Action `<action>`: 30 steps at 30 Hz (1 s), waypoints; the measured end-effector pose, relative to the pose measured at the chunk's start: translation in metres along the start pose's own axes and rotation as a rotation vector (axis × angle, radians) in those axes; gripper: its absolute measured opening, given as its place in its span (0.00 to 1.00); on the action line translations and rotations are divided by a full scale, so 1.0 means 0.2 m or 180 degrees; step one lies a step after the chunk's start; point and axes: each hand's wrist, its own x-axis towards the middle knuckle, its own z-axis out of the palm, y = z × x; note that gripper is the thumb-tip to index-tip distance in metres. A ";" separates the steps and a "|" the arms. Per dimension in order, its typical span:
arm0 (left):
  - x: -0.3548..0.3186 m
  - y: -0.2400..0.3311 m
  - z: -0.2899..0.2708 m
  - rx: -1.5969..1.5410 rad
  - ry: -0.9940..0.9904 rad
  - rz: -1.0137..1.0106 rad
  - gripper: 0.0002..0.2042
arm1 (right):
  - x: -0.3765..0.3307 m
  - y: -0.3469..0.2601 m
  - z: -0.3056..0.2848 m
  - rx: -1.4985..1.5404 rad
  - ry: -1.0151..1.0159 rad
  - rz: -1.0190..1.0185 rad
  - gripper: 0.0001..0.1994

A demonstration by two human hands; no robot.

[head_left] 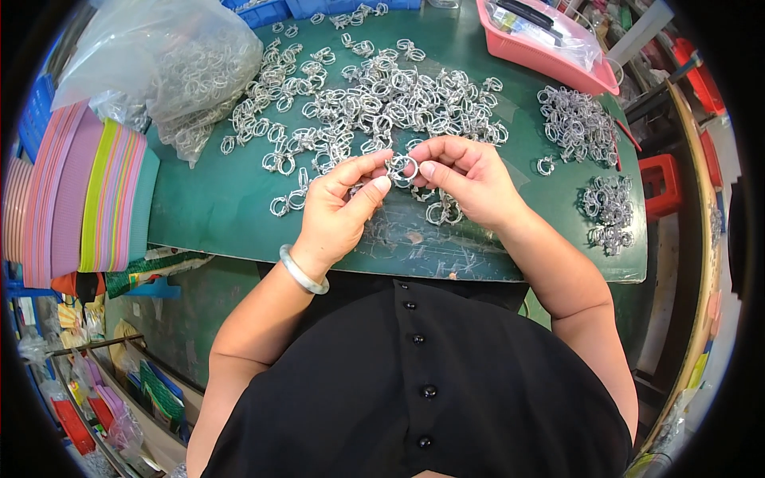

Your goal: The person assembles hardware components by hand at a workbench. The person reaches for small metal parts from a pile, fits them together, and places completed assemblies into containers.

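Over the near middle of the green table, a small silvery ring with a clip-like piece (403, 167) is held up between my two hands. My left hand (339, 207), with a pale bangle at its wrist, pinches the clip-like side between thumb and forefinger. The thumb and fingers of my right hand (474, 182) close on the ring's opposite side. Just beyond my fingers spreads a large loose heap of similar silvery rings (398, 99). A few more rings (443, 209) lie beneath and beside my hands, partly hidden by them.
A clear plastic bag of rings (191, 80) stands at the far left, beside stacked coloured baskets (60, 199). Greyer rings form a pile (578, 127) and a smaller group (610, 209) at right. A pink basket (550, 68) sits far right; a red stool (663, 187) stands beyond the table (239, 227).
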 end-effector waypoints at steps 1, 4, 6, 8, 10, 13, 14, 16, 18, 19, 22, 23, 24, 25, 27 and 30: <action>0.00 0.00 0.00 -0.0123 -0.0028 -0.0143 0.15 | 0.00 0.00 0.00 -0.0001 0.0000 0.0000 0.09; 0.00 -0.01 0.00 -0.0097 -0.0053 -0.0038 0.14 | 0.00 0.00 0.00 0.0001 0.0034 0.0032 0.09; 0.00 0.00 0.00 -0.0220 -0.0020 -0.0078 0.14 | 0.00 0.00 0.01 0.0001 0.0015 0.0012 0.09; 0.01 0.01 0.01 -0.0343 0.0012 -0.0119 0.14 | 0.00 0.00 0.01 -0.0010 0.0014 -0.0002 0.09; 0.01 0.01 0.00 -0.0942 0.0014 -0.0330 0.12 | 0.00 0.00 0.01 -0.0022 0.0010 -0.0016 0.08; 0.02 0.01 0.00 -0.1225 0.0049 -0.0517 0.10 | -0.01 0.01 0.01 -0.0256 -0.0011 -0.0068 0.08; 0.02 0.01 0.00 -0.1225 0.0052 -0.0516 0.10 | -0.01 0.01 0.01 -0.0492 -0.0032 -0.0192 0.08; 0.02 0.03 0.01 -0.0962 0.0128 -0.0637 0.10 | -0.01 0.02 0.00 -0.0733 -0.0048 -0.0320 0.08; 0.02 0.03 0.02 -0.0949 0.0166 -0.0528 0.11 | -0.01 0.03 0.00 -0.0804 -0.0043 -0.0677 0.09; 0.02 0.03 0.02 -0.0936 0.0205 -0.0420 0.14 | -0.01 0.03 0.01 -0.0802 -0.0043 -0.0679 0.09; 0.01 0.03 0.02 -0.0561 0.0183 -0.0015 0.17 | -0.01 0.02 0.01 -0.0441 -0.0080 -0.0422 0.10; 0.01 0.03 0.02 -0.0559 0.0180 -0.0015 0.17 | -0.01 0.02 0.01 -0.0367 -0.0118 -0.0387 0.10; 0.01 0.03 0.01 -0.0339 0.0167 0.0146 0.17 | -0.01 0.02 0.01 -0.0293 -0.0158 -0.0351 0.11; 0.01 0.03 0.01 -0.0119 0.0155 0.0306 0.18 | -0.01 0.01 0.02 -0.0293 -0.0158 -0.0352 0.11; 0.01 0.03 0.01 -0.0066 0.0150 0.0361 0.19 | -0.02 0.00 0.02 -0.0348 -0.0176 -0.0364 0.10; 0.01 0.02 0.01 -0.0027 0.0149 0.0442 0.20 | -0.02 0.01 0.02 -0.0309 -0.0164 -0.0455 0.10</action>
